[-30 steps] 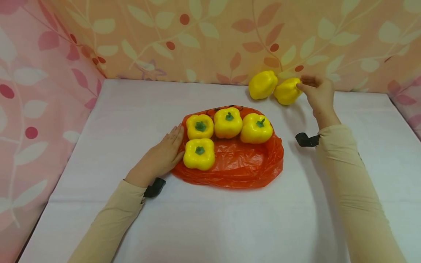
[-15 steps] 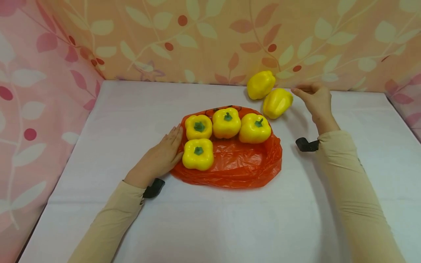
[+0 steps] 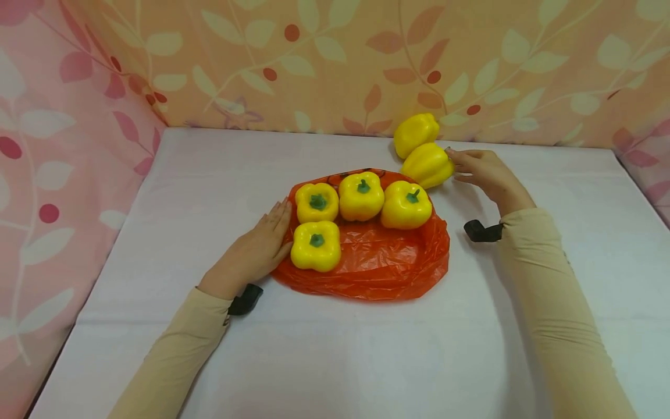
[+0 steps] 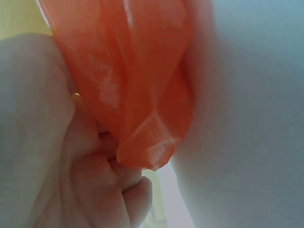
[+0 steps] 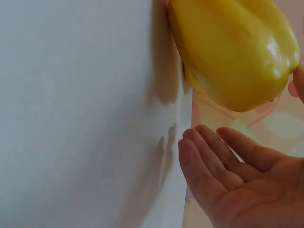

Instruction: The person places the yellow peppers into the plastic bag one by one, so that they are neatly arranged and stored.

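In the head view, my left hand (image 3: 256, 247) lies with its fingers straight along the left side of an open red plastic bag (image 3: 377, 256). Four is several, so several yellow bell peppers (image 3: 316, 246) with green stems stand in that bag, along its left and back sides. My right hand (image 3: 487, 171) touches the end of another bell pepper (image 3: 426, 166) just behind the bag. From the right wrist view, a fingertip (image 5: 299, 78) meets this bell pepper while the other fingers stay extended below it, apart from it. The left wrist view has the palm and fingers beside the bag's wall (image 4: 128, 85).
One more yellow bell pepper (image 3: 415, 135) lies at the back, against the patterned cloth wall (image 3: 314, 58). A white cloth covers the table (image 3: 335, 355). Dark wrist mounts (image 3: 483, 231) stick out from both sleeves.
The bell pepper by my right hand has shifted left and toward the bag. My right hand has followed it leftward, its fingers now more extended. My left hand stays against the bag.
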The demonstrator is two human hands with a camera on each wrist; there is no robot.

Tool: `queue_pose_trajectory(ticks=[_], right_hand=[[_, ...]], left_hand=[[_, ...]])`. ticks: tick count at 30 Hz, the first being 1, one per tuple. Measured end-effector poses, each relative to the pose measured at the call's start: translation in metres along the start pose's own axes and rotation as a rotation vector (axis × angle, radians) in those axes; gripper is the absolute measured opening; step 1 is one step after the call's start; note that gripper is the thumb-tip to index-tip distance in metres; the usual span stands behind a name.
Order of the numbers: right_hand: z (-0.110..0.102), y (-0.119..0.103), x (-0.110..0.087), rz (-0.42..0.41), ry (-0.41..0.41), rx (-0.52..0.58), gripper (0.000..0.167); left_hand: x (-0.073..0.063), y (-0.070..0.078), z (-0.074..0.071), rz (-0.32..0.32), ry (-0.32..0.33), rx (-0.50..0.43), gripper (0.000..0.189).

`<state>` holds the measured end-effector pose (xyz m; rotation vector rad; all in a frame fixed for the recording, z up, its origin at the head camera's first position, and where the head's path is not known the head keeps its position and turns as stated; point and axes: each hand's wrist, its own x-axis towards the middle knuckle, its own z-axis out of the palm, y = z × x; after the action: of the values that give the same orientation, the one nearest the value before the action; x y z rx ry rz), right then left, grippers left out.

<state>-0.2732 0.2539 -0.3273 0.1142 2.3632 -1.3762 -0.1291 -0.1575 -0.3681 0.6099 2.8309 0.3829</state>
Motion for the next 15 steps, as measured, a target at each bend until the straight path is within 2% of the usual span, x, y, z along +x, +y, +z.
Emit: queue_pose_trajectory(ticks=[4, 10, 15], right_hand=[[0.005, -0.004, -0.001, -0.028, -0.014, -0.010, 0.084], [0.013, -0.009, -0.003, -0.122, -0.019, -0.032, 0.073], [0.019, -0.011, -0.005, -0.165, -0.010, -0.054, 0.071]], left_hand=[[0.000, 0.000, 0.000, -0.003, -0.003, -0.003, 0.072], [0.000, 0.000, 0.000, -0.002, 0.001, 0.003, 0.073], [0.000, 0.001, -0.001, 0.003, 0.001, 0.002, 0.072]])
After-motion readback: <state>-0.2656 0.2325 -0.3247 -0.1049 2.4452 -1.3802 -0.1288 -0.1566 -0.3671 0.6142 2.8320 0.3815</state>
